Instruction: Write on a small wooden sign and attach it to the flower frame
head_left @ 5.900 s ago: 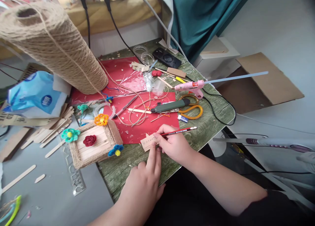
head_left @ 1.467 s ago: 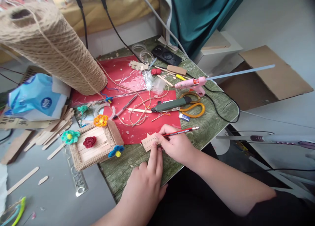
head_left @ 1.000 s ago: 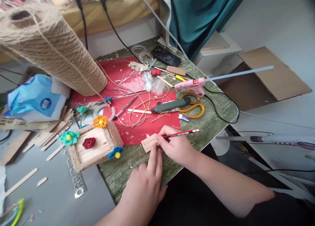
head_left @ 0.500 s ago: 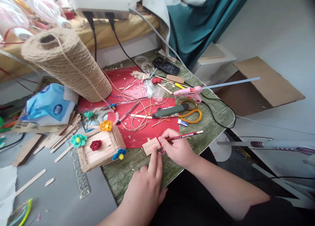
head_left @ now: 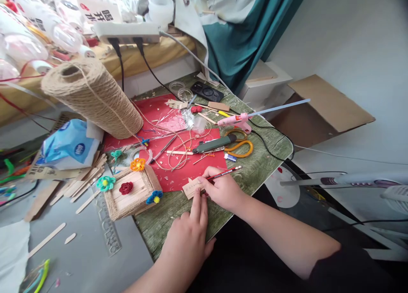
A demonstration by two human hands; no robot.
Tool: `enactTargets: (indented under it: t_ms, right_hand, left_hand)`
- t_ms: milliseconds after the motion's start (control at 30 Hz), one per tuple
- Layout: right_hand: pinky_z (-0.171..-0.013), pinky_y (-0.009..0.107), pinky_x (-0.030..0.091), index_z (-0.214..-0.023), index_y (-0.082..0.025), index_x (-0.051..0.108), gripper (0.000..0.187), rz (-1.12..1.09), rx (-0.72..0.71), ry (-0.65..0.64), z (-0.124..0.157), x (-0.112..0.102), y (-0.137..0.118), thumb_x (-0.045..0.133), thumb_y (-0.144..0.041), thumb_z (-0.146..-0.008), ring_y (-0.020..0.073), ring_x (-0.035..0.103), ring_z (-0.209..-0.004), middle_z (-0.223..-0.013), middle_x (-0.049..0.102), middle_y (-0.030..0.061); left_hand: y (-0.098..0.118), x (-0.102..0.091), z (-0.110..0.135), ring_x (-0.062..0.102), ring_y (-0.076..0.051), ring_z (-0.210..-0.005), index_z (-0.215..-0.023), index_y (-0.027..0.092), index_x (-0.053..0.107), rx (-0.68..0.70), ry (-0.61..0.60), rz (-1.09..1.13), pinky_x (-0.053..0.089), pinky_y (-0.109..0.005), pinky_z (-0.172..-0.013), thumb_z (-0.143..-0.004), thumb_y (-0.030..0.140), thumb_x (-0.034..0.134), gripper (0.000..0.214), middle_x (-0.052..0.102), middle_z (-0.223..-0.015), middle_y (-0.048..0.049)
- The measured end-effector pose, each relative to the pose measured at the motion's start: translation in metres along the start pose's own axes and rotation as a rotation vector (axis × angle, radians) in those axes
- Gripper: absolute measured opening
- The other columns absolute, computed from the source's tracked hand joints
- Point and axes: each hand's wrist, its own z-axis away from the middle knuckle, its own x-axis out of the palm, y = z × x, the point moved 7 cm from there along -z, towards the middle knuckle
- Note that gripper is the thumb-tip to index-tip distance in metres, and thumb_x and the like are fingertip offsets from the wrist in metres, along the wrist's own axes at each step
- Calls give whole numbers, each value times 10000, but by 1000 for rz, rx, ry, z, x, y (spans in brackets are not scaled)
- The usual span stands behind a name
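Card: small tan card point(head_left: 190, 190), flat by the near edge of the green wood-look worktop point(head_left: 153, 231), over or against the near edge of the red sheet point(head_left: 170, 179), could not tell which
Right hand point(head_left: 223, 190): narrow pinch on the red-and-black pencil point(head_left: 228, 171)
Pencil axis: eraser end aimed toward the worktop's right corner, writing end toward the card; tip hidden by the fingers, so contact with the card could not be told
Card vs pinch: card lay just left of it, visible long side roughly along the pencil's line, right end covered by fingers
Left hand point(head_left: 186, 231): two fingers stretched out, tips on the card's near side as if pinning it, no grasp visible
Nearer hand: neither, both were at the card
Card writing: one short handwritten line, too small to read
Pencil print: pale lettering, not legible
Eraser point(head_left: 230, 157): blue and white, past the red sheet's right edge, print not legible
Blue pack point(head_left: 68, 142): round logo, far left beyond the worktop, text unclear
White carton point(head_left: 98, 9): large black Chinese characters, 喝 and 开 readable, on the ledge behind the worktop
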Motion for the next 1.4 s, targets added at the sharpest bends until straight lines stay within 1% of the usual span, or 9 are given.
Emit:
enactTargets:
  t_ms: [267, 700, 933, 1000, 1067, 1100, 1167, 1267, 1400]
  right_hand:
    - [-656, 290, 482, -835, -232, 594, 209, 28, -25, 18, 0, -1, -3, 599, -332, -1018, 165, 638, -704, -749, 650, -18]
    - [-619, 276, 500, -869, -225, 606, 266, -276, -87, 73, 5, -10, -2, 627, -456, -1000, 143, 582, -636, -739, 592, -27]
    - [-569, 255, 502, -1006, -228, 626, 258, -337, -55, 141, 1, -16, 3, 665, -480, -969, 125, 551, -564, -699, 592, -42]
    - [-566, 253, 505, -1060, -231, 627, 250, -364, -72, 141, 2, -14, 3, 650, -467, -980, 118, 552, -561, -742, 608, -35]
    - [-568, 253, 512, -1126, -236, 624, 245, -389, -102, 153, 4, -13, 1, 585, -453, -1020, 123, 586, -610, -847, 648, -6]
    - [-575, 257, 520, -1157, -240, 618, 245, -396, -123, 161, 6, -13, -1, 538, -442, -1043, 132, 611, -652, -914, 666, 14]
    - [-644, 290, 556, -1188, -246, 616, 235, -346, -187, 173, 7, -19, -6, 466, -386, -1073, 163, 661, -775, -1037, 687, 53]
    - [-895, 411, 563, -1154, -253, 658, 173, -45, -416, 62, 8, -25, -24, 559, -258, -1012, 231, 661, -982, -1082, 701, 76]
    - [-1029, 498, 502, -1232, -268, 660, 420, 266, -674, -188, 11, -21, -34, 765, -171, -837, 308, 598, -1145, -1137, 715, 91]
  left_hand:
    - [1, -2, 0, 728, -276, -749, -1586, 98, 432, 17, 19, -7, 611, -391, -578, -779, 580, 760, 995, 266, -1670, -299]
    - [3, -6, 5, 737, -279, -795, -1584, 75, 424, 16, 32, -30, 616, -393, -627, -811, 562, 744, 968, 235, -1675, -304]
    - [12, -15, 12, 714, -299, -943, -1540, 66, 480, 43, 151, -44, 607, -405, -711, -823, 495, 770, 885, 290, -1673, -287]
    - [18, -22, 13, 705, -284, -975, -1478, 95, 540, 136, 200, 0, 595, -387, -742, -863, 432, 745, 730, 492, -1563, -253]
    - [25, -29, 17, 700, -233, -893, -1282, 150, 650, 285, 253, 70, 566, -349, -723, -955, 343, 641, 380, 723, -1220, -144]
    - [29, -32, 19, 687, -204, -815, -1140, 179, 678, 369, 280, 103, 544, -331, -690, -996, 300, 573, 215, 743, -1012, -82]
    - [36, -36, 27, 631, -165, -665, -890, 210, 642, 528, 339, 147, 482, -308, -604, -1036, 261, 482, 222, 666, -746, -13]
    - [41, -35, 33, 579, -144, -578, -760, 217, 580, 665, 423, 180, 408, -302, -528, -1020, 295, 501, 283, 613, -644, -4]
    - [46, -26, 25, 576, -139, -554, -722, 216, 577, 704, 472, 178, 390, -297, -510, -979, 296, 553, 270, 622, -620, -9]
